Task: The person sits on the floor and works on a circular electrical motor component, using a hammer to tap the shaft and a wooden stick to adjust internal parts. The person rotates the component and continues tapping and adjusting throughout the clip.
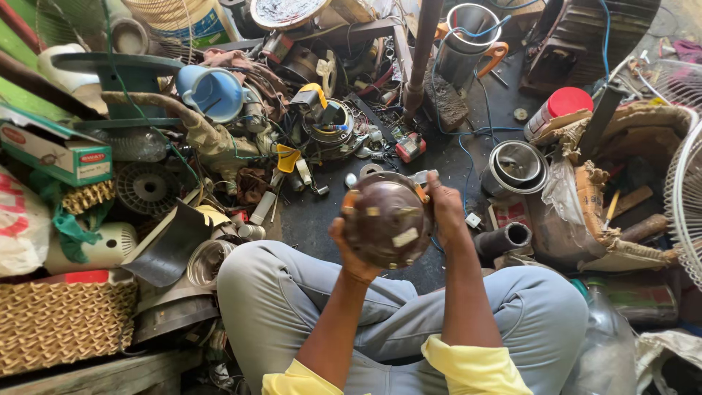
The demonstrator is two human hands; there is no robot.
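1. The dark, oil-stained floor point(453, 164) carries heaps of scrap on every side, leaving only a bare strip down its middle.
2. A white wire fan guard point(684, 205) leans in at the floor's right edge.
3. A woven straw-coloured basket point(62, 322) sits at the near left corner.
4. A light blue plastic jug point(212, 91) lies on its side among wires toward the far left.
5. A nested stack of round steel bowls point(515, 168) stands right of the bare strip, just beyond the hands.
6. A round, dark brown, domed metal motor housing point(386, 219), scuffed and grimy, is held above the knees, over the floor's middle.
7. The left hand point(349, 252) cups it from below, fingers wrapped underneath.
8. The right hand point(442, 208) grips its right rim, fingers curled over the top edge.
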